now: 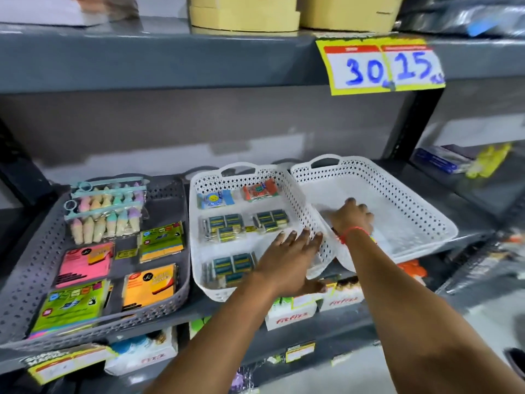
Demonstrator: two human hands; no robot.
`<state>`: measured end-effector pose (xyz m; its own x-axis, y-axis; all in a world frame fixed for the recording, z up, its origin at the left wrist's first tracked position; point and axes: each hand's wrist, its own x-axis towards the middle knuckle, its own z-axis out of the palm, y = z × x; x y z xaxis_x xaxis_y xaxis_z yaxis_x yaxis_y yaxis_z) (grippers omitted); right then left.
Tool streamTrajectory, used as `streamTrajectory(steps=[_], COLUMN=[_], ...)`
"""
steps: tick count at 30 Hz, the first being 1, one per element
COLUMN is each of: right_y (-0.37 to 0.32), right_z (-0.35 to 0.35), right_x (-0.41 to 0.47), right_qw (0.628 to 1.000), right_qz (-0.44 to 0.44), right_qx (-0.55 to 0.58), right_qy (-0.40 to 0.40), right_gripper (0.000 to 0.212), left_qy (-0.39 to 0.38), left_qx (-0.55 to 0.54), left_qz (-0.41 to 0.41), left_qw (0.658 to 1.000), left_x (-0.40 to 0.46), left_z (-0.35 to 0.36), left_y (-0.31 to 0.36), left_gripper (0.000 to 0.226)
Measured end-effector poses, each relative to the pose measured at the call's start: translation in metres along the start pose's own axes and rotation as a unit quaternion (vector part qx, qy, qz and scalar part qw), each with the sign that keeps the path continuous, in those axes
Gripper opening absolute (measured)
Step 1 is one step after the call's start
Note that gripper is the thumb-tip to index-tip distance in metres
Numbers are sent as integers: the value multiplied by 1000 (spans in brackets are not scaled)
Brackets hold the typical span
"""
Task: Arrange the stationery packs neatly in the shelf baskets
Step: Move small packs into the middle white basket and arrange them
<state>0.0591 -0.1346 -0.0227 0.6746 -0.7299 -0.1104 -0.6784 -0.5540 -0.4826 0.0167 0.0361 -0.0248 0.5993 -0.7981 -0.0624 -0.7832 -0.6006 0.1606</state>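
Observation:
Three baskets stand on the grey shelf. The grey basket on the left holds pastel chalk packs and sticky-note packs in pink, orange and green. The middle white basket holds three packs of small dark boxes, a blue pack and a red pack. My left hand lies flat, fingers apart, over its front right corner. The right white basket is tilted, with its left edge over the middle basket. My right hand presses down inside it, fingertips hidden.
A yellow price sign reading 30 and 15 hangs from the shelf above, which carries beige tape rolls. White boxes fill the shelf below. The neighbouring bay on the right holds blue and yellow packs.

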Motion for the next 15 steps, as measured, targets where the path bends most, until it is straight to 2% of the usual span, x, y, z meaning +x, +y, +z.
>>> streamTrajectory(steps=[3,8,15], right_y=[19,17,25], right_z=[4,10,4], right_x=[4,7,17], right_qw=[998,998,994], right_qz=[46,39,102], right_qx=[-27,-36,37], right_qy=[-35,-23,-23], right_gripper=[51,49,54], left_qy=[0,15,46], left_qx=[-14,-10,21], left_qz=[-18,-23,-28], left_qw=[1000,1000,998], left_x=[-1,-3,-7], left_z=[3,5,8], left_y=[0,-1,-4], left_gripper=[86,75,71])
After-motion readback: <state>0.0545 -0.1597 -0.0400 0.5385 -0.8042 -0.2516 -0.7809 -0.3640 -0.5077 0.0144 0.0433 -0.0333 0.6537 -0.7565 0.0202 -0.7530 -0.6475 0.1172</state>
